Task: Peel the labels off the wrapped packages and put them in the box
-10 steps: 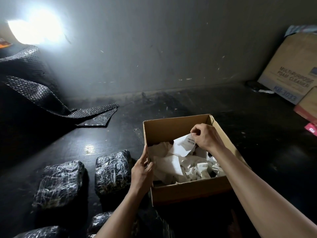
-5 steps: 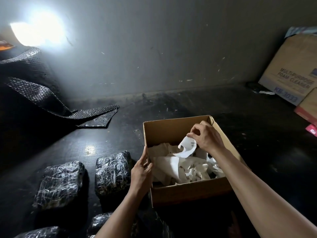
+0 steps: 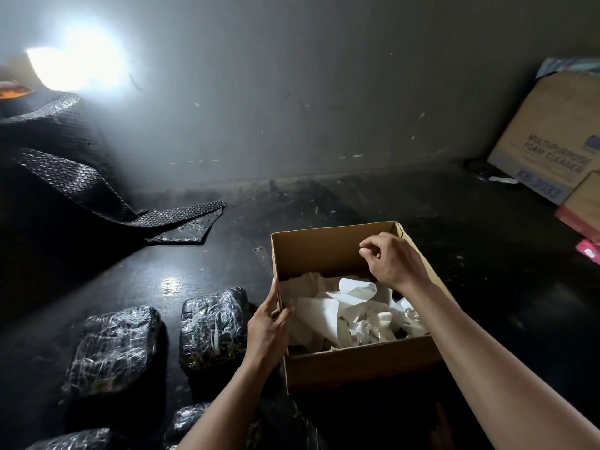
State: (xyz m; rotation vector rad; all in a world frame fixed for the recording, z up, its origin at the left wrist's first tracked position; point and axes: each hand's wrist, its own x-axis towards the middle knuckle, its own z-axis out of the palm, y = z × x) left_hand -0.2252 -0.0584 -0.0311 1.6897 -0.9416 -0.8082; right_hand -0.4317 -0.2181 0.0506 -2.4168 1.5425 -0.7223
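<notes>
An open cardboard box stands on the dark floor, holding a heap of crumpled white labels. A curled white label lies on top of the heap. My right hand hovers over the box above that label, fingers loosely curled with nothing in them. My left hand grips the box's left wall. Several black wrapped packages lie to the left of the box: one next to my left hand, one further left, others at the bottom edge.
Black bubble wrap is draped at the far left along the grey wall. Printed cardboard cartons lean at the far right, with a small red item below them. The floor is dark and glossy.
My right hand held a white label over the box, lowered it, then let it go. The label now lies on the heap and the hand has risen slightly. My left hand stayed put.
</notes>
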